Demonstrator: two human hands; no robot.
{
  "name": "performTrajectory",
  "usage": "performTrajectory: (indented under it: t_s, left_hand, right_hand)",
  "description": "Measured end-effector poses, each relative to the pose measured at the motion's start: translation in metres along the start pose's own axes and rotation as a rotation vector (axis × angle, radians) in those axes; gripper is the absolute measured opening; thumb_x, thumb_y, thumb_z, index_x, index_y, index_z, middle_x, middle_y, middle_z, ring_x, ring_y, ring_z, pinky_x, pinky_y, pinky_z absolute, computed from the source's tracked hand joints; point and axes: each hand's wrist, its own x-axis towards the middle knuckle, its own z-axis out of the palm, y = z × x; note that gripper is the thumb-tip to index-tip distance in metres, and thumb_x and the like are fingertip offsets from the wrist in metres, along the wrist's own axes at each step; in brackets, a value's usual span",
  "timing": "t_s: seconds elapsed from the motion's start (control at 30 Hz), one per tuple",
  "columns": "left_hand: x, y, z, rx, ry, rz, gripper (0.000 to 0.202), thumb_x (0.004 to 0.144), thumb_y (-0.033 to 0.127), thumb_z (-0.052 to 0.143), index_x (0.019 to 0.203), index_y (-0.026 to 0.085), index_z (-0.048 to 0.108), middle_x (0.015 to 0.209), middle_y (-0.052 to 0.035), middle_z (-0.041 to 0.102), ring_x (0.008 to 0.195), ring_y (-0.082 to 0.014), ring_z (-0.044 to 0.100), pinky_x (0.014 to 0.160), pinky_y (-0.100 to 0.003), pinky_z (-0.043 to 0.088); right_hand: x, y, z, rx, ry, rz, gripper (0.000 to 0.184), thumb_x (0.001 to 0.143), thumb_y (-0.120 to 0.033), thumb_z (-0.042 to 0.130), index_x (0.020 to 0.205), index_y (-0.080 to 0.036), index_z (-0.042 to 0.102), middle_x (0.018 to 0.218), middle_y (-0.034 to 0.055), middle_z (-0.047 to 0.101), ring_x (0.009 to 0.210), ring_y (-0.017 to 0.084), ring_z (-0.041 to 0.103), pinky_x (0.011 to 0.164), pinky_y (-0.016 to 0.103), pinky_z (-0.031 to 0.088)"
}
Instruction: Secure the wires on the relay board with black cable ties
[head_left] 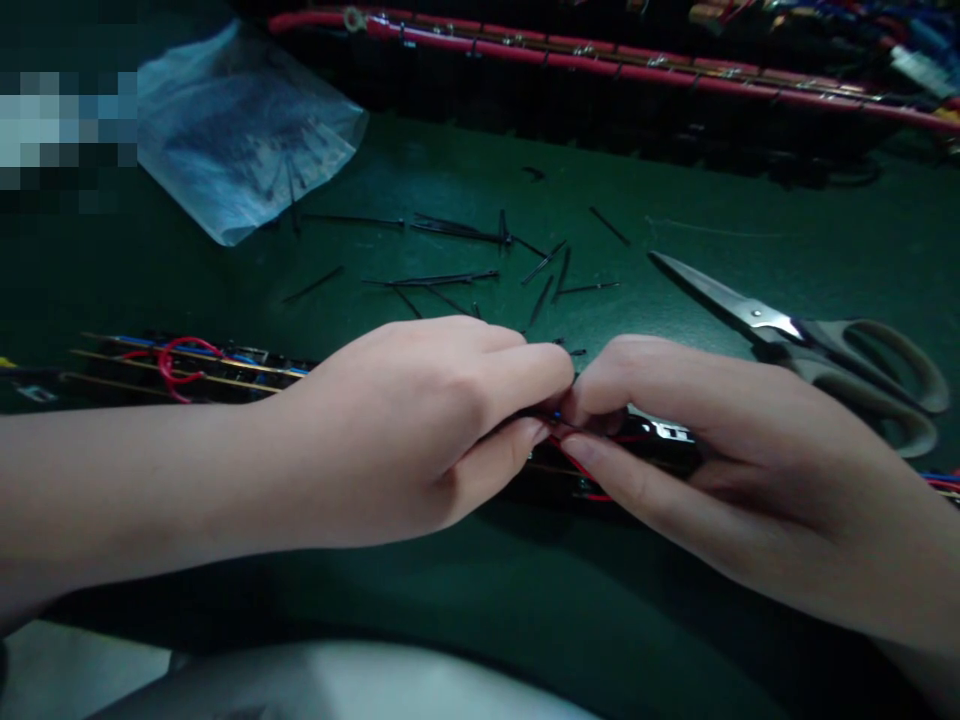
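My left hand point(442, 420) is closed in a pinch, thumb against fingers, on a thin black cable tie point(553, 418). Facing it, my right hand point(697, 450) pinches at the same spot, its fingertips almost touching those of the left. Both hands sit over a long black wired assembly point(247, 375) with brass-coloured rails and blue and red wires. A red wire point(576, 462) passes just beneath the fingertips. Most of the cable tie and the middle of the assembly are hidden by my fingers.
Loose black cable ties point(457, 230) lie scattered beyond my hands on the green tabletop point(450, 600). A clear plastic bag point(247, 140) of ties is at the back left. Scissors point(757, 315) lie behind my right hand. Another assembly with red cables point(600, 70) spans the far side.
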Motion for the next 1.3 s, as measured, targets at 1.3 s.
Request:
performTrajectory:
  t_s: [1.3]
  left_hand:
    - [-0.0007,0.0014,0.0,0.058,0.028,0.049,0.008,0.096,0.016,0.05,0.091,0.021,0.053,0.083,0.0026,0.06,0.077,-0.0154,0.055,0.065,-0.029,0.038]
  right_hand:
    - [0.0011,-0.0013,0.0,-0.06,0.019,-0.056,0.005,0.092,-0.019,0.059,0.09,-0.022,0.061,0.083,-0.0036,0.065,0.074,0.008,0.06,0.066,0.02,0.047]
